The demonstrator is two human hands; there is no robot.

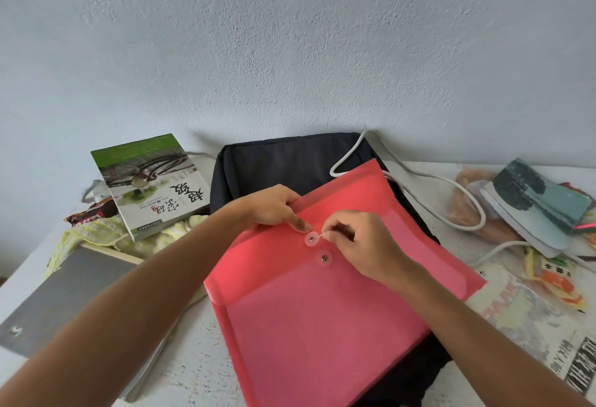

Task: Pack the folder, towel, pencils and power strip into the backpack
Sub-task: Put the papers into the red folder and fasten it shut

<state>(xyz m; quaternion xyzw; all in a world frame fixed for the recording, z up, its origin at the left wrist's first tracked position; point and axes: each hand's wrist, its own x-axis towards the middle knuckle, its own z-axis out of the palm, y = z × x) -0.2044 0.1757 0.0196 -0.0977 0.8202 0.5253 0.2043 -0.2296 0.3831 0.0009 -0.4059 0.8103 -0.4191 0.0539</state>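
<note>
Your left hand (274, 206) grips the red folder (322, 294) flap. Your right hand (358, 242) pinches its string at the 2 buttons. Folder lies on the backpack (274, 161).

The green-topped book (151, 186) bears large upside-down Chinese characters, "超级"; the newspaper's (545, 335) print is too blurred to read.

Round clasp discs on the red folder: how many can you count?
2: upper disc on the flap beside the right hand; lower disc just below it. None looks hidden.

Folder (322, 294) translucent red plastic, smooth, metal rivets in clear discs; backpack (283, 161) dark matt cloth; book (151, 181) glossy paper cover; wall (290, 36) rough plaster
</note>
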